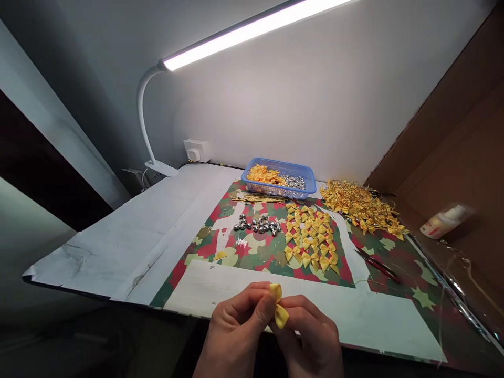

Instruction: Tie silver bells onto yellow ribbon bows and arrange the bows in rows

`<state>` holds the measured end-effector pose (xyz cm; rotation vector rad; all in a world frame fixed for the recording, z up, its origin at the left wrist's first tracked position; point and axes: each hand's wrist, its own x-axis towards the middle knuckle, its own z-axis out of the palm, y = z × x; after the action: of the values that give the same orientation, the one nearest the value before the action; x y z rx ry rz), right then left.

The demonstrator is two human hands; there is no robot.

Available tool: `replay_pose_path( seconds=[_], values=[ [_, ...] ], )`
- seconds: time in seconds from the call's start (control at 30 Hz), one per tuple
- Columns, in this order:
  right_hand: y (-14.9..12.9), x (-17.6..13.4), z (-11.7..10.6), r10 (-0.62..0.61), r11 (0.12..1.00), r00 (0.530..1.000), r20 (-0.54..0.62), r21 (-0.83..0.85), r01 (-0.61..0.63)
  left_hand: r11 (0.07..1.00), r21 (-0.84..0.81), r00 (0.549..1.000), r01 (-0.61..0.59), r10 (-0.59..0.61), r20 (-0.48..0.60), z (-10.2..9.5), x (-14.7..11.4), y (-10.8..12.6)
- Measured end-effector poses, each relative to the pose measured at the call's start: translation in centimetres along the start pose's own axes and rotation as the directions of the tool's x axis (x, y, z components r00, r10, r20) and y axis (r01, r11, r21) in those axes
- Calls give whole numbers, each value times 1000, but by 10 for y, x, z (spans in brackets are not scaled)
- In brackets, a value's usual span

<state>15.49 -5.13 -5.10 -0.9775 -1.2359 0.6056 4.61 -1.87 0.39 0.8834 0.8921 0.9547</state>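
Note:
A small yellow ribbon bow [280, 316] is pinched between my two hands just above the front edge of the table. My left hand [244, 323] grips it from the left with thumb and forefinger. From the right, the fingers of my right hand [309, 331] close on the bow's middle; their tips are partly hidden behind it. Beyond my hands, several rows of finished-looking yellow bows [311, 236] lie on the camouflage-patterned sheet [252, 257]. To the left of those rows sits a loose cluster of small silver bells [258, 224].
At the back stands a blue basket [311, 178] holding yellow ribbon pieces and silver bells, with thin gold ties [262, 199] before it. Right are a pile of yellow bows [360, 207], dark-tipped tweezers or scissors [378, 265] and a white bottle [439, 223]. A lamp [145, 121] overhangs the table.

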Motion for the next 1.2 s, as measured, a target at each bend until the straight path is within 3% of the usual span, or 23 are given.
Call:
replay_pose_path(
  seconds=[0.13, 0.27, 0.33, 0.4, 0.57, 0.7, 0.8, 0.87, 0.97, 1.07, 1.13, 1.2],
  values=[
    [-1, 6, -11, -3, 1000, 995, 97, -24, 5, 999, -3, 999, 51, -51, 7, -1, 3, -2],
    [-13, 17, -27, 259, 964, 939, 227, -2, -265, 998, 50, 1000, 28, -28, 5, 0, 3, 0],
    [-21, 22, -33, 392, 915, 895, 212, 9, -402, 993, 117, 1000, -23, 24, -2, 0, 2, 2],
    [-27, 25, -35, 453, 887, 872, 184, 1, -461, 987, 150, 998, -55, 57, -7, -2, 2, 2],
    [-31, 25, -27, 382, 921, 912, 153, -139, -363, 982, 189, 998, 5, -18, 66, -10, 3, 0],
    [-28, 18, -24, 238, 938, 965, 114, -286, -198, 985, 165, 992, 56, -74, 105, -12, 5, 5],
    [-27, 14, -24, 122, 927, 986, 114, -369, -72, 983, 181, 988, 39, -65, 138, -13, 7, 8],
    [-28, 12, -25, 132, 923, 983, 124, -378, -76, 974, 226, 988, -5, -29, 150, -12, 9, 8],
    [-28, 12, -29, 292, 918, 947, 133, -317, -238, 949, 301, 988, -96, 54, 144, -12, 9, 8],
    [-27, 13, -31, 475, 874, 863, 175, -209, -439, 936, 317, 983, -155, 113, 147, -12, 7, 6],
    [-28, 14, -32, 525, 851, 825, 209, -148, -504, 933, 316, 980, -173, 131, 149, -12, 5, 5],
    [-30, 17, -33, 533, 846, 816, 225, -97, -525, 930, 314, 978, -189, 148, 149, -13, 4, 4]
  ],
)
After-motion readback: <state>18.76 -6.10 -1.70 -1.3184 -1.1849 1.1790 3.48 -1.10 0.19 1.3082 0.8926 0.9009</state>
